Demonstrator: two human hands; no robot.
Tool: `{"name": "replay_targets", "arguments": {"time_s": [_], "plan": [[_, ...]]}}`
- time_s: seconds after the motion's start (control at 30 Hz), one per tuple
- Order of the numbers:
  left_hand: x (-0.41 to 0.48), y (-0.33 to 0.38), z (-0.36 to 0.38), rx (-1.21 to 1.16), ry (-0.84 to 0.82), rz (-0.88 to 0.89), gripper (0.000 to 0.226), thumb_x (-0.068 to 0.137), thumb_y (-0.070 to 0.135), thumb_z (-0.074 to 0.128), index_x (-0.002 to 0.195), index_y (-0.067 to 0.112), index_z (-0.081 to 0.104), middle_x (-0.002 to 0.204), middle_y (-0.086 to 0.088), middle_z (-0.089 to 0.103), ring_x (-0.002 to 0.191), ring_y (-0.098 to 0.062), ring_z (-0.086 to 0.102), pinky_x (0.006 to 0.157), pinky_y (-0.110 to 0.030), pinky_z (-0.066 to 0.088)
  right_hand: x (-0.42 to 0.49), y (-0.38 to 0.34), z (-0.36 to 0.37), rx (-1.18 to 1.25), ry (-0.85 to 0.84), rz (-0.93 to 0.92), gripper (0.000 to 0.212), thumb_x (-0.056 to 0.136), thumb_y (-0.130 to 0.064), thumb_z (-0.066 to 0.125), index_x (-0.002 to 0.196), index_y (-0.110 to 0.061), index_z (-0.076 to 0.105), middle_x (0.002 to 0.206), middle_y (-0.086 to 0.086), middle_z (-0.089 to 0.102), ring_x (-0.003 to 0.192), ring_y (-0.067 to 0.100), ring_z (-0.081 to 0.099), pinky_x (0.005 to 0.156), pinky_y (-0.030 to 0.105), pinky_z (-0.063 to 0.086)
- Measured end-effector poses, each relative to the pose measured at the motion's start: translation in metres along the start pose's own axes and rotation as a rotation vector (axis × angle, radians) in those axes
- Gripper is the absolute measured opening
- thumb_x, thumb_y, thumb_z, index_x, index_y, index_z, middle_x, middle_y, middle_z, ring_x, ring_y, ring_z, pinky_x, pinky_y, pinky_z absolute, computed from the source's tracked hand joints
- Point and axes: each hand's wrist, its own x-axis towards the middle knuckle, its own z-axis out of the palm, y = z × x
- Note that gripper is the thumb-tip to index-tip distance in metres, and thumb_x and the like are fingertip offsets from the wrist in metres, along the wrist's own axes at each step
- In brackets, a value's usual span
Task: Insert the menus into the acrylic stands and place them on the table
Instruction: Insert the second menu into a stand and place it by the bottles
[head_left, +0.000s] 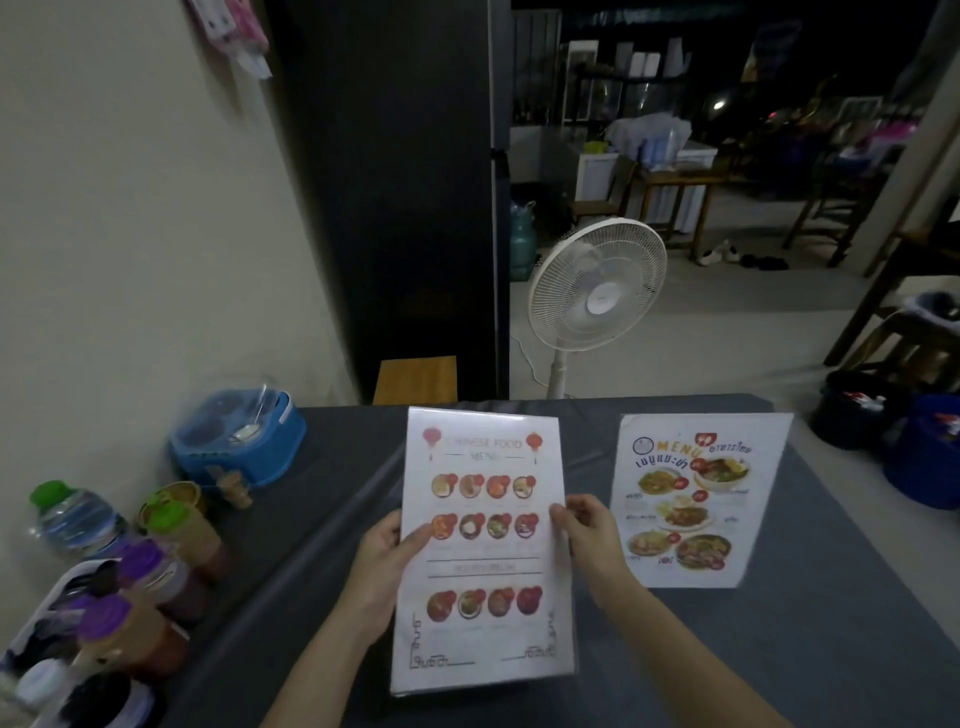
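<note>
Both hands' grips pinch Chinese menu stand (483, 551) mid-height; edges between fingertips.

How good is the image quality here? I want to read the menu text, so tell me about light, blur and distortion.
Head view: dim indoor light, dark background; the Chinese food menu held by left hand and right hand is washed out, its title faint; the Thai menu on the table reads clearer; bottles at lower left are blurred; wide-angle lens bends the edges.
</note>
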Motion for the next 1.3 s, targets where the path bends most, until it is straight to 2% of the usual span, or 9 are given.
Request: {"name": "replay_targets", "arguments": {"time_s": [0.1,0.23,0.4,0.6,0.7,0.87,1.07,1.17,1.3], "plan": [[0.008,-0.003,-0.008,0.053,0.061,0.018,0.023,0.088,0.011,0.063,0.111,0.008,0.065,0.104,-0.016,0.075,0.093,-0.034,0.074,0.086,-0.057,0.056,0.0,-0.014,-0.002,-0.01,-0.021,-0.059,0.014,0.091,-0.018,0.059,0.1,-0.008,0.059,0.097,0.006,0.069,0.088,0.02,0.068,0.069,0.03,0.055],[0.021,-0.002,-0.008,0.081,0.118,0.039,0.02,0.087,0.007,0.064,0.107,0.006,0.066,0.101,-0.014,0.076,0.091,-0.03,0.074,0.082,-0.051,0.058,0.01,-0.028,-0.009,-0.042,-0.016,-0.138,0.012,0.087,-0.02,0.064,0.094,-0.011,0.063,0.096,0.008,0.071,0.091,0.026,0.069,0.083,0.046,0.058],[0.036,0.004,0.006,0.114,0.137,0.077,0.026,0.087,0.006,0.064,0.113,0.006,0.063,0.106,-0.012,0.075,0.095,-0.028,0.073,0.085,-0.053,0.058,0.012,-0.037,-0.01,-0.019,0.0,-0.191,0.018,0.086,-0.029,0.065,0.098,-0.017,0.059,0.098,0.006,0.071,0.089,0.025,0.071,0.08,0.05,0.059],[0.05,0.007,0.017,0.119,0.153,0.095,0.021,0.087,0.005,0.064,0.108,0.008,0.062,0.104,-0.01,0.074,0.097,-0.028,0.071,0.082,-0.048,0.058,0.019,-0.041,-0.014,-0.015,0.098,-0.221,0.008,0.09,-0.024,0.06,0.095,-0.018,0.059,0.098,0.003,0.068,0.092,0.021,0.067,0.084,0.044,0.057],[0.052,0.006,0.02,0.112,0.153,0.127,0.02,0.088,0.006,0.063,0.108,0.009,0.062,0.103,-0.007,0.073,0.096,-0.025,0.071,0.075,-0.04,0.059,0.021,-0.04,-0.017,-0.021,0.101,-0.216,0.01,0.09,-0.022,0.059,0.097,-0.015,0.059,0.098,0.002,0.067,0.093,0.02,0.066,0.083,0.04,0.057],[0.058,0.007,0.029,0.134,0.152,0.228,0.02,0.091,0.004,0.059,0.107,0.015,0.063,0.102,0.001,0.071,0.093,-0.013,0.068,0.072,-0.029,0.056,0.02,-0.034,-0.021,-0.006,0.132,-0.225,0.004,0.091,-0.017,0.058,0.094,-0.014,0.058,0.094,0.001,0.066,0.09,0.017,0.065,0.079,0.035,0.056],[0.073,0.005,0.034,0.177,0.139,0.237,0.02,0.091,0.005,0.059,0.11,0.009,0.063,0.104,-0.003,0.072,0.092,-0.015,0.07,0.068,-0.026,0.056,0.022,-0.026,-0.023,-0.045,0.209,-0.22,0.002,0.091,-0.013,0.057,0.092,-0.014,0.058,0.091,-0.004,0.064,0.086,0.01,0.063,0.069,0.022,0.051],[0.078,0.001,0.034,0.199,0.134,0.23,0.016,0.091,0.004,0.06,0.104,0.013,0.064,0.101,-0.002,0.073,0.09,-0.014,0.07,0.067,-0.024,0.055,0.024,-0.022,-0.023,-0.071,0.228,-0.207,0.005,0.091,-0.012,0.057,0.089,-0.016,0.058,0.09,-0.004,0.065,0.086,0.01,0.064,0.072,0.026,0.054],[0.084,-0.003,0.032,0.221,0.148,0.226,0.019,0.091,0.003,0.059,0.109,0.007,0.064,0.1,-0.002,0.073,0.091,-0.015,0.07,0.064,-0.021,0.055,0.027,-0.021,-0.024,-0.121,0.252,-0.21,0.007,0.09,-0.011,0.057,0.087,-0.017,0.059,0.089,-0.005,0.065,0.086,0.011,0.064,0.076,0.031,0.056]]}}
